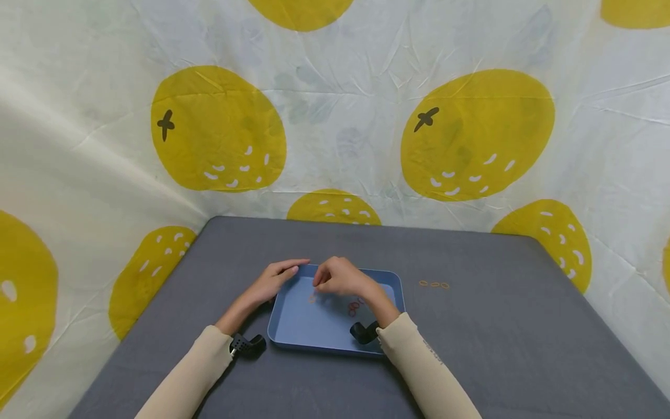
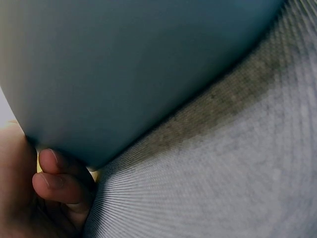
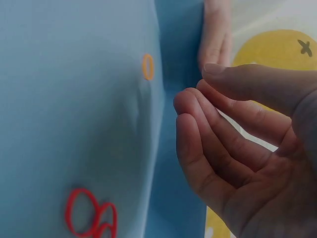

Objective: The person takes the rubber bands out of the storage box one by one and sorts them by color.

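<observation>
My left hand [image 1: 269,282] holds the far left corner of a shallow blue tray [image 1: 293,334], with its index finger lying along the rim. In the left wrist view, other fingers [image 2: 54,188] curl in at the tray's outer wall [image 2: 124,89]. Over the tray floor hovers my right hand [image 1: 342,278], fingers bent and thumb close to the index fingertip; nothing shows between them in the right wrist view. Just below those fingertips lies a small orange rubber band [image 3: 144,67]. Several red rubber bands [image 3: 68,212] lie in a cluster on the tray, partly hidden by the right wrist in the head view.
Three orange rubber bands [image 1: 435,284] lie in a row on the grey tablecloth [image 1: 502,326], right of the tray. A white curtain [image 1: 340,145] printed with yellow fruit hangs behind the table and along its left side.
</observation>
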The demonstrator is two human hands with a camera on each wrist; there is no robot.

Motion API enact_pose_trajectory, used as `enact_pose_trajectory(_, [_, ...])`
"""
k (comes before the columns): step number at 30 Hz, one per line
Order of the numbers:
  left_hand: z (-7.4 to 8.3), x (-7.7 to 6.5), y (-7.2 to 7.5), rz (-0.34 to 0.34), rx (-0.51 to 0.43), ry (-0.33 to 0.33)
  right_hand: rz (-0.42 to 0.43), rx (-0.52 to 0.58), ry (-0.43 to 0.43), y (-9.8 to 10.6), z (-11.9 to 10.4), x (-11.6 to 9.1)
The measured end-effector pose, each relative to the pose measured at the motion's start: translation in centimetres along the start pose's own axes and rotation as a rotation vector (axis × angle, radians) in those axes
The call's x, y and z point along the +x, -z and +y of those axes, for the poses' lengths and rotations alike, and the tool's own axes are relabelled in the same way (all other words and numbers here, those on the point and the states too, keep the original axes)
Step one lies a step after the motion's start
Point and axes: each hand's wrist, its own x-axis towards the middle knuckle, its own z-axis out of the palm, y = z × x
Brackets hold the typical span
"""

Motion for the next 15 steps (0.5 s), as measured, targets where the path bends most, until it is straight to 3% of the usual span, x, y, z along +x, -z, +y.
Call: enact_pose_trajectory(15, [-0.2,0.2,0.2,-0.024,-0.037,-0.019,-0.048,-0.045,0.032,-1.4,0.3,0.5])
